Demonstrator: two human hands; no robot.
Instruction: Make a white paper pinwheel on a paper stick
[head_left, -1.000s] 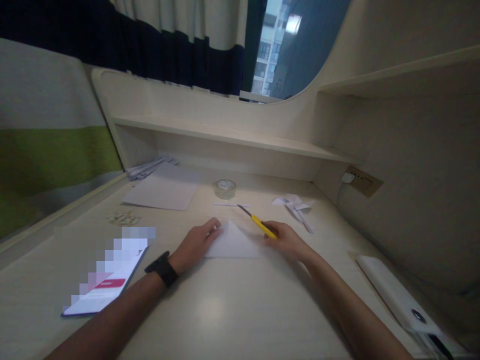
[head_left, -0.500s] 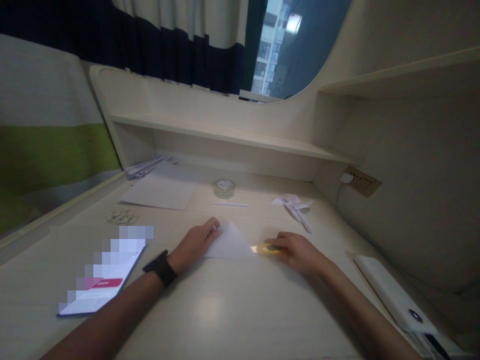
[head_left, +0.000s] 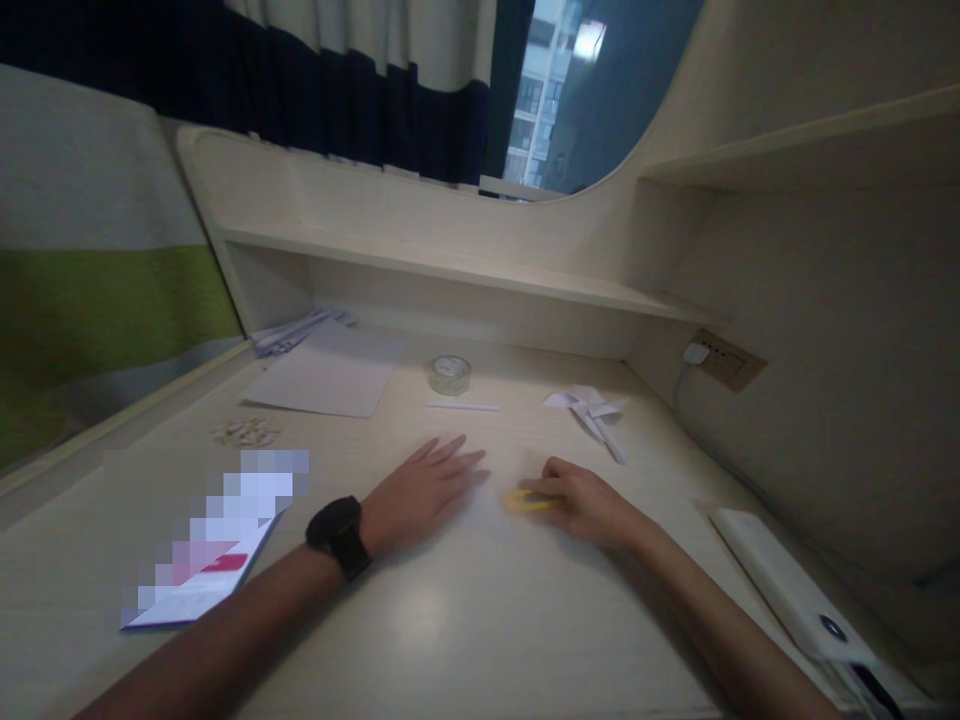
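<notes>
My left hand [head_left: 424,490] lies flat on the desk [head_left: 450,620] with its fingers spread and pointing right. It covers the folded white paper, so I cannot make the paper out. A black watch [head_left: 339,533] sits on that wrist. Just to the right, my right hand [head_left: 585,500] is closed on a yellow cutter [head_left: 525,500]. The cutter lies low against the desk with its tip pointing at my left fingertips. A small gap separates the two hands.
Behind the hands are a roll of clear tape [head_left: 450,373], a thin white strip [head_left: 463,406], a paper pinwheel [head_left: 592,410] and a white sheet [head_left: 322,378]. A phone [head_left: 210,570] and small scraps [head_left: 246,432] lie left. A white device [head_left: 795,590] lies right.
My left hand slid right and flattened over the folded paper, fingers now spread. My right hand lowered the yellow cutter from an upward tilt down to the desk.
</notes>
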